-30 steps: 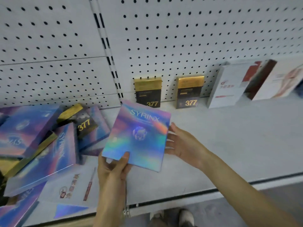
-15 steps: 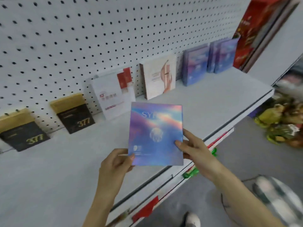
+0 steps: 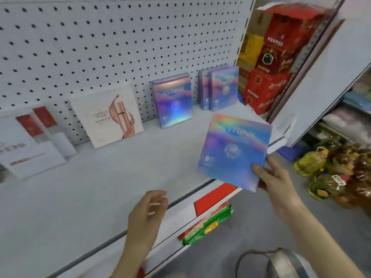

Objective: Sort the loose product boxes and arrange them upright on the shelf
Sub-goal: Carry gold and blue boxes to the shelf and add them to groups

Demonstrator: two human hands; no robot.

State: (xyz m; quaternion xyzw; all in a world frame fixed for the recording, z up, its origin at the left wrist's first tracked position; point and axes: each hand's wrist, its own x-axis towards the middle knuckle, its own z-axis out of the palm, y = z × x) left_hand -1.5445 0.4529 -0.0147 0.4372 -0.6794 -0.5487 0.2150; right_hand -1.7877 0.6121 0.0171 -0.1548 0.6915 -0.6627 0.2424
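- Now the flat iridescent holographic box [image 3: 233,150] is in the right hand [image 3: 276,178] alone; half a second ago both hands held it, so the left has let go and the carry has become a one-handed placement.
- Meanwhile the view has swung toward the right end of the white metal shelf [image 3: 100,197], away from the loose pile seen a second ago; I judge the sorting choice is made and the box is headed for its matching group.
- Right hand: closed on the box's lower right corner, thumb across the front face, fingers behind. The box sits at about 11 o'clock from that hand, tilted, raised above the shelf's front edge and touching nothing else.
- Left hand [image 3: 148,213]: loosely curled, holding nothing, hovering over the shelf lip at roughly 8 o'clock from the box and well apart from it.
- At 11 o'clock from the held box stands a matching upright holographic box [image 3: 172,101] against the white pegboard [image 3: 100,47]; at 12 o'clock stands a pair of similar boxes [image 3: 219,87].
- Bare shelf lies between the held box and these, so setting it upright beside them looks like the remaining step.
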